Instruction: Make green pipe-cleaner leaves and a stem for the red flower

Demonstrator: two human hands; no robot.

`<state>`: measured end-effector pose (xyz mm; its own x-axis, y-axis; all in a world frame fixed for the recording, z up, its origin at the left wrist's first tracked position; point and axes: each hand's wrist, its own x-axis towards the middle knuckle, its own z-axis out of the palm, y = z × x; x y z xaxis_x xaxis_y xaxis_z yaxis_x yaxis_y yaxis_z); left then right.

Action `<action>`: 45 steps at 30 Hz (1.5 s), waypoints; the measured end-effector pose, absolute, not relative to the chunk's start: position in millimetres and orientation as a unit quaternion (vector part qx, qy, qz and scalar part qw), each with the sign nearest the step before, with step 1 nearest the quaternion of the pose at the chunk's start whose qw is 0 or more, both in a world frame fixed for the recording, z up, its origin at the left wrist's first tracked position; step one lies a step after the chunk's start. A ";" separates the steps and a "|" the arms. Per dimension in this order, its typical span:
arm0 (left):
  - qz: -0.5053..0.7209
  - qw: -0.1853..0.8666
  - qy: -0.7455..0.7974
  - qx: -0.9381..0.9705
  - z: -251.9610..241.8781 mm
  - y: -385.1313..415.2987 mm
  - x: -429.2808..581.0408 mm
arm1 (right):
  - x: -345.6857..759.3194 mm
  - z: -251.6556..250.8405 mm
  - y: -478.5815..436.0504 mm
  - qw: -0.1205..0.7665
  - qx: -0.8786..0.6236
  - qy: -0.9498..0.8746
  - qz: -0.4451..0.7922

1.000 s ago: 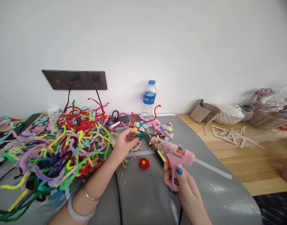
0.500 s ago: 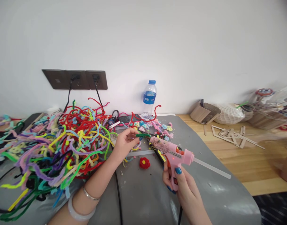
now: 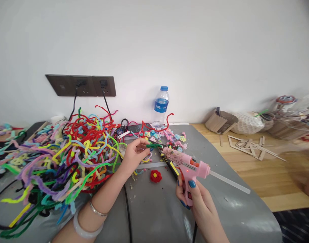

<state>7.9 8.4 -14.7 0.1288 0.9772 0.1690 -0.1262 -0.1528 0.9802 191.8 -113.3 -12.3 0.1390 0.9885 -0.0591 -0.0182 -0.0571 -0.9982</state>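
My right hand grips a pink hot glue gun by its handle, with a red light lit and a clear glue stick out of its back. Between the thumb and fingers of my left hand is a green pipe cleaner piece, its end close to the gun's nozzle. Whether they touch I cannot tell. A red pipe cleaner flower with a yellow centre lies on the grey mat below. Behind the gun lies a black and yellow tool, partly hidden.
A large tangle of colourful pipe cleaners covers the left side. Small pastel flowers and a water bottle stand behind my hands. Wooden sticks and a wooden basket are at right. A black cord crosses the mat.
The glue gun has shifted very slightly to the right, away from the green pipe cleaner piece. My left hand stays in place.
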 end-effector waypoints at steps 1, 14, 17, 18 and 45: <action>0.530 0.519 0.393 0.543 -14.5 8.5 8.0 | 191.9 -12.5 -113.2 0.522 -0.543 -0.445 0.484; 0.531 0.523 0.390 0.540 -15.5 9.0 9.2 | 193.2 -19.0 -113.0 0.524 -0.523 -0.468 0.483; 0.535 0.521 0.391 0.538 -15.2 9.4 9.6 | 193.3 -16.6 -114.2 0.527 -0.534 -0.459 0.476; 0.537 0.519 0.392 0.538 -14.9 9.5 9.7 | 193.3 -15.9 -114.5 0.526 -0.535 -0.460 0.474; 0.518 0.525 0.423 0.526 -14.5 9.3 7.8 | 239.7 -5.7 -80.6 0.713 -0.387 -0.204 0.548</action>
